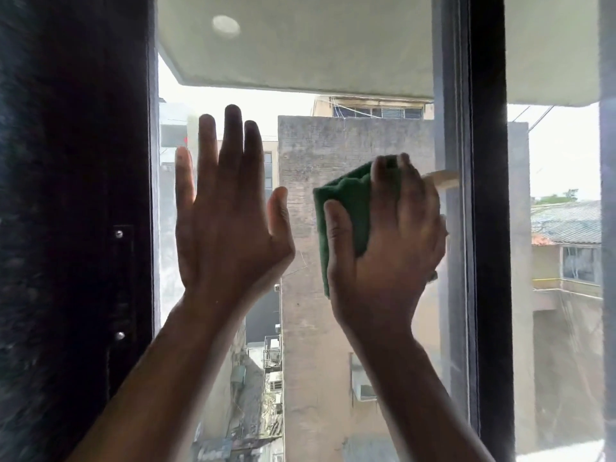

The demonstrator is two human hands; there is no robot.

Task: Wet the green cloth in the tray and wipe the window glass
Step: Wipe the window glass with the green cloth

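Observation:
The window glass [310, 328] fills the middle of the head view, with buildings visible through it. My right hand [390, 235] presses a folded green cloth [346, 208] flat against the glass at mid height, towards the pane's right side. The cloth shows to the left of my fingers and thumb; the rest is under my palm. My left hand [226, 211] is flat on the glass to the left of the cloth, fingers spread and pointing up, holding nothing. The tray is not in view.
A dark window frame [73, 228] with a screwed metal plate [120, 281] stands on the left. A dark vertical frame bar [486, 228] bounds the pane on the right, with another glass pane [560, 295] beyond it.

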